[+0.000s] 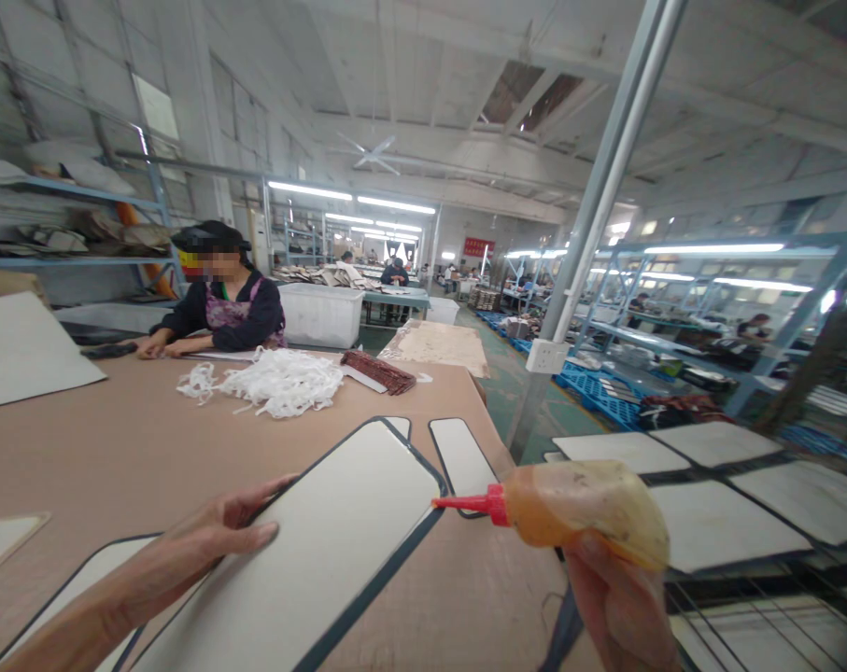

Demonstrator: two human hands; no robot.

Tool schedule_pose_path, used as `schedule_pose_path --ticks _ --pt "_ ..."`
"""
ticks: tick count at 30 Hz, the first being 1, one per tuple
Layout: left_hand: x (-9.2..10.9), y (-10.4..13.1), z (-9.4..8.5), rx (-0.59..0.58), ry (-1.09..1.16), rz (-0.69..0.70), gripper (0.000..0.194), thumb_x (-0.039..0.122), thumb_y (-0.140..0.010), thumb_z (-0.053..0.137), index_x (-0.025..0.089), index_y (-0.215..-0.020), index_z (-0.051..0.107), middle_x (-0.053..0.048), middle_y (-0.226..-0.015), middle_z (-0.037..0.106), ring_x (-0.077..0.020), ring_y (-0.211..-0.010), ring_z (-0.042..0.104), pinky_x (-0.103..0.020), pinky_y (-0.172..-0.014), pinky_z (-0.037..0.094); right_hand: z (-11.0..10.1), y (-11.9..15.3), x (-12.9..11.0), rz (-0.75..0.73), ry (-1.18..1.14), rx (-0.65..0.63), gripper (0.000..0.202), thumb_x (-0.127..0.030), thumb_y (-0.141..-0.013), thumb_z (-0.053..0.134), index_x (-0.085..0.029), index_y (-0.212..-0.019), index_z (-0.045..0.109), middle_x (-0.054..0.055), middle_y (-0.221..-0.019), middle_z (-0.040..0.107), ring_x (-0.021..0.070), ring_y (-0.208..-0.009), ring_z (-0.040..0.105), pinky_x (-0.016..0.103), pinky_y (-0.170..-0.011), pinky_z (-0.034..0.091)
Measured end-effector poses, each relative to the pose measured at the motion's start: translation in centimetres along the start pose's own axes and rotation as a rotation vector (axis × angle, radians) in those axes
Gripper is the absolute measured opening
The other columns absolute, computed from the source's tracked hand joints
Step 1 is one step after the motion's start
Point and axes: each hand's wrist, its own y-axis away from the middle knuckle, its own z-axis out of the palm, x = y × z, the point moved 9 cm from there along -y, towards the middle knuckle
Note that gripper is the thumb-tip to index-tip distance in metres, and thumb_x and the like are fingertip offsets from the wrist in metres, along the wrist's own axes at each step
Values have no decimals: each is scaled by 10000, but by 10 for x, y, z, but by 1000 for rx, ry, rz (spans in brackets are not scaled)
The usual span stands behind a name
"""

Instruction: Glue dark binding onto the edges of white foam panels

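A long cream panel with dark edging and rounded corners is tilted up over the brown table. My left hand grips its left edge, thumb on the face and fingers behind. In my right hand is a translucent bottle of amber liquid, lying sideways. Its red nozzle points left, with the tip at the panel's upper right corner. Behind that corner lies a smaller edged panel; another edged panel is partly under my left forearm.
White strips are heaped near a reddish-brown bundle on the table. Across it a person leans on the surface. A metal post rises beyond the right edge; cream panels lie on a rack at right.
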Motion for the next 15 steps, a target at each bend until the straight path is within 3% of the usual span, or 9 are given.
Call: schedule_pose_path --ticks 10,15 --pt "-11 -6 10 -74 36 -10 686 305 -645 779 260 -1286 539 -33 -1200 656 -274 -1028 640 -314 -822 546 -2 -1 9 -20 14 -110 492 -125 -619 789 -287 -1067 664 -2 -897 735 160 -817 679 239 -779 544" --pt "-11 -7 6 28 53 28 800 347 -564 821 234 -1300 529 -62 -1170 671 -286 -1002 651 -297 -786 558 5 1 9 -17 24 -123 470 -129 -615 787 -267 -1050 675 29 -921 735 207 -825 685 292 -763 563"
